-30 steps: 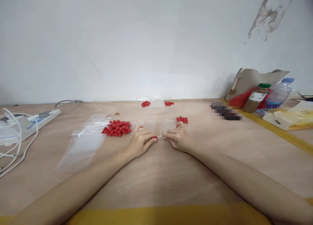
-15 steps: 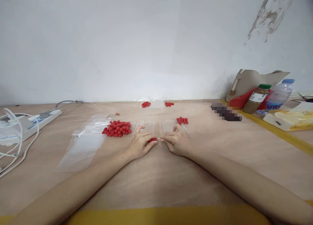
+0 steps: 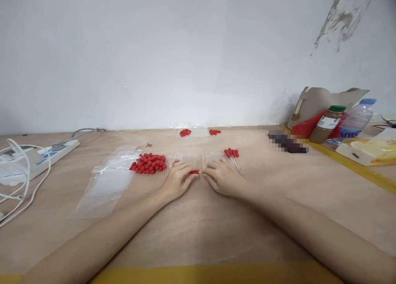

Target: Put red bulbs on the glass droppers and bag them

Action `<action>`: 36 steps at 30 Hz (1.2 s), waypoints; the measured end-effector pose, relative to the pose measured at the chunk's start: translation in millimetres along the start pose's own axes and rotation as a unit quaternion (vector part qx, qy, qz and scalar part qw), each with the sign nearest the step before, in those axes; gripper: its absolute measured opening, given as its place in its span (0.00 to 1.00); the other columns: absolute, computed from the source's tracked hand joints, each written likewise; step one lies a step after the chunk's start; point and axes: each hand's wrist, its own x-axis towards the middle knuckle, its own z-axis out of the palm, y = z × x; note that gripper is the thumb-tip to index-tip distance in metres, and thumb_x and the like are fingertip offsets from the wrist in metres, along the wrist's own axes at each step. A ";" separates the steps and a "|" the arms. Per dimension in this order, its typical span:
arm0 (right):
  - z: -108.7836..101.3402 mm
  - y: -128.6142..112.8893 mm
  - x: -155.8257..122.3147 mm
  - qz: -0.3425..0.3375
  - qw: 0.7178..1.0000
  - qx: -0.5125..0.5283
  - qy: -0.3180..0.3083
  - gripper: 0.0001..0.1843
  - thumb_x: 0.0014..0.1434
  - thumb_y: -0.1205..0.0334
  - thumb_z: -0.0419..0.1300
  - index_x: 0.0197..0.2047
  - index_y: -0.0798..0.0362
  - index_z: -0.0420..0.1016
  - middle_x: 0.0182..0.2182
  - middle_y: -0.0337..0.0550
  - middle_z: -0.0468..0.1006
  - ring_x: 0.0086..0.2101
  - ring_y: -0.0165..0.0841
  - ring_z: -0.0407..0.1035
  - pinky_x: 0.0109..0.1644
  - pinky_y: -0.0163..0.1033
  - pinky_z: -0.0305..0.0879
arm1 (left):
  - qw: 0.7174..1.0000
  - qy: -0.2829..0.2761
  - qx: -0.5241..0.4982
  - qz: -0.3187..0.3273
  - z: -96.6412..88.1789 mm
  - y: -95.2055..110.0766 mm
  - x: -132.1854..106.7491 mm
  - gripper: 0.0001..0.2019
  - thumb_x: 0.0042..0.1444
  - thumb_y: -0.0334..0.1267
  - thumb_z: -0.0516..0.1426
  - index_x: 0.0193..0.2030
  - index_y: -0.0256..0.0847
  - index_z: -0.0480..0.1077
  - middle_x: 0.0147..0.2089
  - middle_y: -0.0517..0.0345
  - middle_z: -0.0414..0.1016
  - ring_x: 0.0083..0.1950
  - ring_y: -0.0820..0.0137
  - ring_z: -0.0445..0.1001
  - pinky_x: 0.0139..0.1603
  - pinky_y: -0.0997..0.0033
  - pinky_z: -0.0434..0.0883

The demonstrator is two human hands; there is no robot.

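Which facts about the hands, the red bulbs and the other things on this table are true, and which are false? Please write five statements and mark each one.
1. The left hand holds a red bulb. True.
2. The red pile lies beside the right hand. False: the red pile is to the left of the left hand.
3. A bit of tube shows between the red bulb and the right hand. True.
4. The power strip is on the right. False: the power strip is on the left.
5. The green-lidded bottle is left of the clear bottle. True.
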 end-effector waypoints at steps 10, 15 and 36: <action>-20.2 90.8 -4.4 0.442 0.883 0.158 0.012 0.07 0.47 0.62 0.57 0.28 0.56 0.73 0.24 0.42 0.76 0.27 0.31 0.68 0.29 0.32 0.58 | 0.993 0.077 0.045 -0.080 2.9 -8.2 -2.8 0.14 0.52 0.35 0.55 0.47 0.44 0.64 0.45 0.54 0.71 0.46 0.61 0.66 0.51 0.57 0.52; -14.8 104.2 -12.2 0.499 0.853 0.150 -0.038 0.09 0.43 0.60 0.60 0.28 0.55 0.70 0.26 0.43 0.75 0.28 0.32 0.69 0.27 0.32 0.58 | 0.994 0.055 0.057 -0.071 3.1 -6.4 -2.0 0.11 0.51 0.35 0.55 0.44 0.44 0.66 0.42 0.55 0.72 0.46 0.62 0.66 0.50 0.57 0.51; 1.0 96.7 -16.3 0.422 0.895 0.133 -0.058 0.07 0.41 0.61 0.59 0.24 0.53 0.66 0.23 0.38 0.71 0.24 0.28 0.63 0.25 0.30 0.53 | 0.994 0.013 0.071 -0.081 -1.5 -0.8 -1.6 0.06 0.52 0.36 0.55 0.39 0.45 0.68 0.41 0.58 0.71 0.45 0.65 0.66 0.51 0.59 0.51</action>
